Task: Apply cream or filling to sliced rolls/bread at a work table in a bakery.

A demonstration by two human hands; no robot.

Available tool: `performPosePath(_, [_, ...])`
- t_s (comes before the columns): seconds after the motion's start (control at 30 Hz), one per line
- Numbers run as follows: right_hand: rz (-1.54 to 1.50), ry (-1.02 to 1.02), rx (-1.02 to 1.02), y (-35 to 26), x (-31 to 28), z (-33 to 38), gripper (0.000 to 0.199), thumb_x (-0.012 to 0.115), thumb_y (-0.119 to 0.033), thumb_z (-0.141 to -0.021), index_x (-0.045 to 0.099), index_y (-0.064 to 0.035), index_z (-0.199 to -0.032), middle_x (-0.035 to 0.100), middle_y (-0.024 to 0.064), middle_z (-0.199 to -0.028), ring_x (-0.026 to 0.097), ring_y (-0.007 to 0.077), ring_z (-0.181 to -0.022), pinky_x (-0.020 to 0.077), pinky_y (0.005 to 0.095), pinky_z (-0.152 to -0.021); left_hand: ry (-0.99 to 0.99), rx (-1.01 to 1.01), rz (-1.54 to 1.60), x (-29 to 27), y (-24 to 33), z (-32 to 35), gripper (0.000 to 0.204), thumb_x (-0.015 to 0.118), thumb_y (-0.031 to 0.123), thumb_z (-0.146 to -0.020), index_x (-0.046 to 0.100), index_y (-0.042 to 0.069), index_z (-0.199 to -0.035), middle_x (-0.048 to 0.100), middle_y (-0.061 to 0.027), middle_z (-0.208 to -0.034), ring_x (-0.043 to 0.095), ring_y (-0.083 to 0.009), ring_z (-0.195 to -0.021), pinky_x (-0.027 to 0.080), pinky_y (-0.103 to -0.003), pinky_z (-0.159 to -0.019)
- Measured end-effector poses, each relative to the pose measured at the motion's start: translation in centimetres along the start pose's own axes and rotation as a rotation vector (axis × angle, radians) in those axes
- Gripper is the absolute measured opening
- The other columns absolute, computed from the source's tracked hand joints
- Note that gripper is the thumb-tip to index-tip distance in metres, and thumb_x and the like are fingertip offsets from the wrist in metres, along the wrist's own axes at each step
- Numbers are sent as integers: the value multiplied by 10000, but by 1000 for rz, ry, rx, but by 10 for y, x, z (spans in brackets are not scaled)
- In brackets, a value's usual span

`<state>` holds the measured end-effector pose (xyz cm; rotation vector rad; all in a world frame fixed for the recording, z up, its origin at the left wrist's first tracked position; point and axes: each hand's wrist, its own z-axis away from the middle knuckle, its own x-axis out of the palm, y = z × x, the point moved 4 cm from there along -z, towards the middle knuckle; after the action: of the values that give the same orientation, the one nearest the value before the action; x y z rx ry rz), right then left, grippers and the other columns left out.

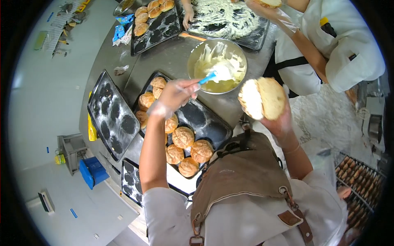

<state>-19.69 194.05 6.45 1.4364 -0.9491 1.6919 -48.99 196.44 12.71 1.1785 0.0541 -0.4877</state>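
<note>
L hand [177,96], in clear glove, closed round blue spatula [206,78]; its tip's hard to make out, sunk in pale cream [225,70] in steel mixing bowl [192,61], far ctr. R hand [282,125] holds split bun [272,98] just R of bowl; fingers mostly hidden behind it. L forearm covers pt of near bun tray [213,128]. Co-worker [314,57], far R, cut off at top. Bun: L half white, looks cream-coated; R half plain, pale tan; slightly blurred.
</note>
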Motion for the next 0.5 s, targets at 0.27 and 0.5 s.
performPosePath(0.27, [-18, -94, 225, 81, 52, -43, 536, 380, -481, -1023, 466, -128, -1417, 501, 90, -1437, 467, 277, -1327, 366, 522, -1098, 772, 398, -945, 55, 46, 108, 441, 687, 56, -846, 669, 251, -1242, 655, -17, -838, 610, -165, -670, 511, -320, -574])
performPosePath(0.5, [199, -52, 175, 98, 73, -43, 566, 333, -475, -1038, 413, -86, -1441, 495, 107, -1431, 472, 262, -1320, 381, 489, -1096, 566, 412, -951, 67, 32, 164, 443, 694, 45, -826, 670, 219, -1233, 675, -42, -850, 642, -187, -641, 525, -320, -552])
